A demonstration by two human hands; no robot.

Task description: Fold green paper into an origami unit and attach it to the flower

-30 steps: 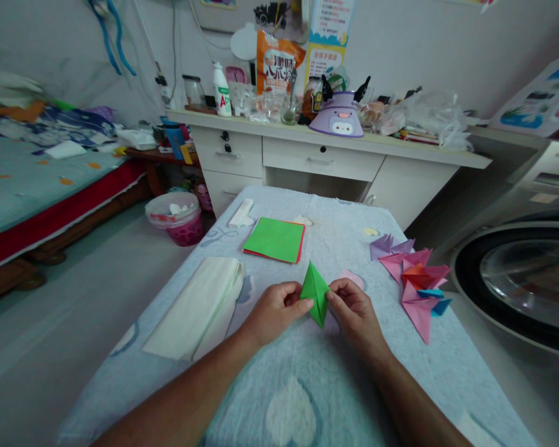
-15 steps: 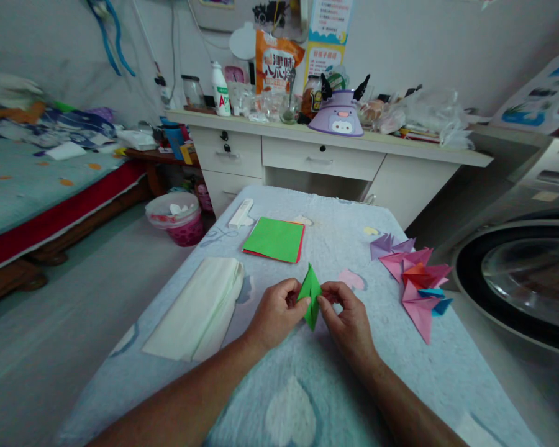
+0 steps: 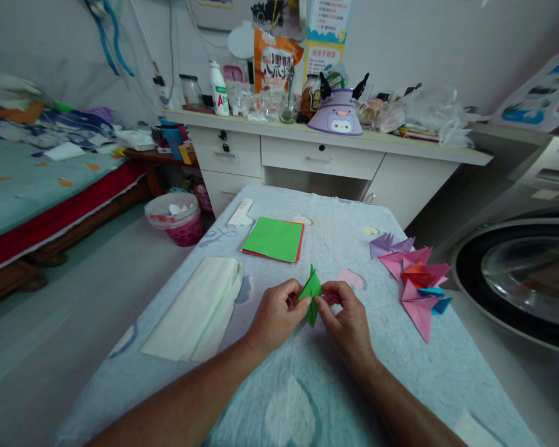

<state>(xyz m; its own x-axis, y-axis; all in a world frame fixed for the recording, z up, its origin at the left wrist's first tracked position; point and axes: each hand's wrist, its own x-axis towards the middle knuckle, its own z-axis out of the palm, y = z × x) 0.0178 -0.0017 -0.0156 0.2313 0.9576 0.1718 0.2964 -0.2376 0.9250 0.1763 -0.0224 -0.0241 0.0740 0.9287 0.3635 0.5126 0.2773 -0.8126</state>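
A folded piece of green origami paper, narrow and pointed at top and bottom, is pinched between both my hands above the table's middle. My left hand grips its left side between thumb and fingers. On the right side, my right hand pinches it with thumb and forefinger. Beyond them lies a stack of square paper, green on top with red showing at the edges. Folded paper figures in purple, pink, orange-red and blue sit in a cluster at the table's right edge.
A folded whitish sheet lies left of my hands. Farther back is a white oblong object. The cloth-covered table stands before a white desk crowded with items. A pink bin is at left, a washing machine at right.
The top of the green paper has opened slightly and its tip has shifted a little to the right. Both hands keep their hold, almost in place.
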